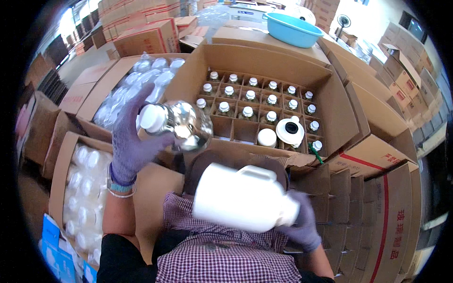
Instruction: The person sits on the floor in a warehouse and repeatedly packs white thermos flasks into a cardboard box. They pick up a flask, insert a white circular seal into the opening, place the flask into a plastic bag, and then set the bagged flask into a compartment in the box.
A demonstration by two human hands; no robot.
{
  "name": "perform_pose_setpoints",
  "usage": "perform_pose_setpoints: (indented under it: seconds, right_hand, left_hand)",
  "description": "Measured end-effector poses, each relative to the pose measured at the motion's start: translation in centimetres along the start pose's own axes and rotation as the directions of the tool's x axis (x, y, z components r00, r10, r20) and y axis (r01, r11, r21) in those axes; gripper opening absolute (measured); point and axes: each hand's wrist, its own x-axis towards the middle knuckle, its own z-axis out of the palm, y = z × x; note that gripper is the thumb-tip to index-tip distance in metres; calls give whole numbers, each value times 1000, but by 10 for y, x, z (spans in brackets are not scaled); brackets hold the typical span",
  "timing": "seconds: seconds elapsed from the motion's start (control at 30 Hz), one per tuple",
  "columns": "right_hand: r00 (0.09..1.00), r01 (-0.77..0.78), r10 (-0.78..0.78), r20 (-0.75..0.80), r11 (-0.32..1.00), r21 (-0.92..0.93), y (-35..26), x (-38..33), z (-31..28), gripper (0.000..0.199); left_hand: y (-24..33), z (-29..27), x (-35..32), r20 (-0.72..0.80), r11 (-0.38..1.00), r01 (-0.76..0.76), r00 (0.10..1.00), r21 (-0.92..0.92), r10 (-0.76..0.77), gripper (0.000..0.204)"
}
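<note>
My left hand (132, 137), in a purple-grey knit glove, is curled around a silvered glass flask liner (191, 125). The liner is tilted, its white cap (153, 118) toward my palm. My right hand (304, 224), gloved alike, grips a white thermos jug body (236, 198) by its narrow end. The jug lies sideways before my checked apron, handle up, slightly blurred. Beyond my hands, a divided carton (226, 128) holds several bottles with white caps (250, 95). Near its front right are a white disc-shaped piece with a dark centre (289, 132) and a round white cap (267, 137).
Cartons of plastic-wrapped white-capped items (85, 188) stand at left and back left. At right is an open carton with cardboard dividers (337, 203). A blue basin (293, 30) sits on a box at the back. Something green (315, 153) hangs at the divided carton's front right edge.
</note>
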Motion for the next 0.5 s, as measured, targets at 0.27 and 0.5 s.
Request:
perform_pose_setpoints:
  seconds: [0.27,0.5]
  right_hand:
    - [922,91,-29,-387,985,143,-47,38,-44,99]
    - [999,-1,9,54,987,-159,-66,82,-18,49]
  left_hand:
    - [79,12,-80,548,951,166,837,-261,5,130]
    - [63,9,-133,583,999,33,812,20,-38,116]
